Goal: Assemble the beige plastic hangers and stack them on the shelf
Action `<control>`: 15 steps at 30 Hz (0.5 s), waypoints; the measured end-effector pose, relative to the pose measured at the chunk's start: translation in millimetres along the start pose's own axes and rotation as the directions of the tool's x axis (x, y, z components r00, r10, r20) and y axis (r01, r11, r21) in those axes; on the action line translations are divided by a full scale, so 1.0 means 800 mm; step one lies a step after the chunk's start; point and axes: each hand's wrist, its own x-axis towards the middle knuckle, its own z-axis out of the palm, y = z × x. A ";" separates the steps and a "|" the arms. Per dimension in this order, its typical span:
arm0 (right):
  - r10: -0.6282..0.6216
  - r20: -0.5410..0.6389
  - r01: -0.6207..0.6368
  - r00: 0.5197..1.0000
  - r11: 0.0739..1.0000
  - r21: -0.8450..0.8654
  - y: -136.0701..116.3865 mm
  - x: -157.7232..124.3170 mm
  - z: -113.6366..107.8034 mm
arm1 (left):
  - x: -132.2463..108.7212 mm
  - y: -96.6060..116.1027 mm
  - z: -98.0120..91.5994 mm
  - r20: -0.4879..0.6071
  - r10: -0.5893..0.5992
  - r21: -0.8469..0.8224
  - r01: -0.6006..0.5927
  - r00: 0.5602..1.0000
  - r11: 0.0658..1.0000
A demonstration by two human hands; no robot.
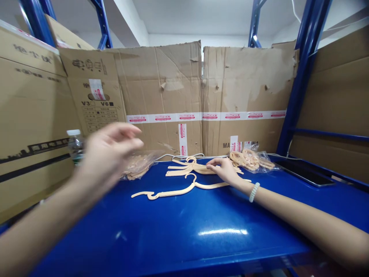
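Note:
My left hand (106, 154) is raised above the table's left side, its fingers curled but smeared by motion; whether it holds anything does not show. On the blue table, a loose beige folding clothes hanger (175, 191) lies spread out with its hook upward and its left arm tip bent outward. Just behind it is a pile of similar hangers (181, 169). My right hand (226, 171), with a pale beaded bracelet (254, 192) on the wrist, has its fingers bent and closed at a hanger on the right of that pile, covering part of it.
A clear bag of beige parts (138, 165) lies at the left, another bag (250, 159) at the right. A dark phone-like slab (304, 173) rests on the right. A plastic bottle (75, 148) stands by the left carton. Cardboard sheets (161, 92) and blue posts (300, 77) enclose the table (184, 234).

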 end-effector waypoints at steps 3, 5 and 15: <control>0.015 0.023 -0.015 1.000 1.000 0.011 -0.008 -0.006 0.003 | -0.027 -0.077 0.034 0.209 -0.144 0.071 0.132 0.967 0.989; 0.018 0.035 -0.019 0.999 0.999 0.030 -0.011 -0.009 0.005 | -0.042 -0.122 0.053 0.297 -0.283 0.116 0.259 0.912 0.959; 0.076 0.273 -0.203 0.959 0.855 0.476 -0.051 -0.030 0.017 | -0.055 -0.149 0.065 0.361 -0.348 0.048 0.356 0.865 0.933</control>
